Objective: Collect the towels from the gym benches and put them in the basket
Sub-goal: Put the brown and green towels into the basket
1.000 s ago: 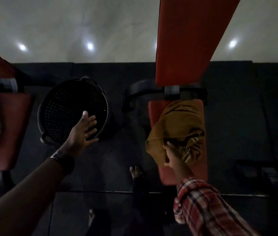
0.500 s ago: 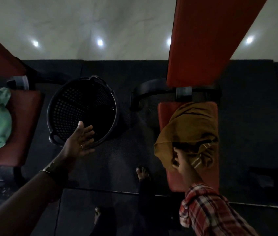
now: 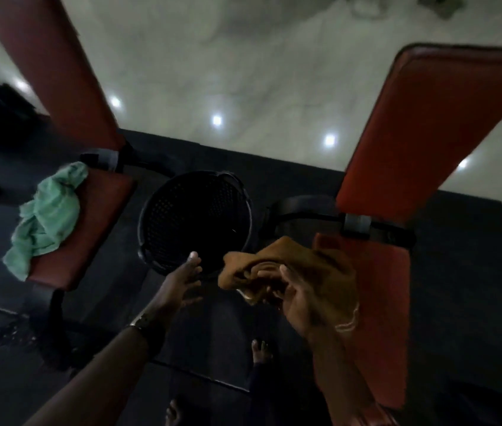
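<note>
Head view, near edge first: bare toes (image 3: 261,348) on the dark floor mat (image 3: 474,302), nearer than the black basket (image 3: 196,221). Just short of that basket's near rim, left hand (image 3: 182,282) raised with fingers spread and nothing in it, a watch (image 3: 145,322) on the wrist. To the right of the basket, right hand (image 3: 305,298) lifted off the seat with fingers curled tight round a bunched brown towel (image 3: 277,262); towel clear of the bench, its loose end reaching toward the basket's right rim, not yet over the opening as far as can be told. Blurred by motion, so finger detail unclear. Right of the basket, a red bench (image 3: 379,302) with seat bare and backrest tilted up and away. Basket itself standing upright on the mat between the two benches, perforated wall visible, inside too dark to tell whether anything lies in it. Left of the basket, a second red bench (image 3: 90,222) carrying a crumpled green towel (image 3: 48,216), draped across the seat and hanging over its left edge. Beyond the basket, a pale glossy floor (image 3: 243,56) with bright spots of reflected light.
</note>
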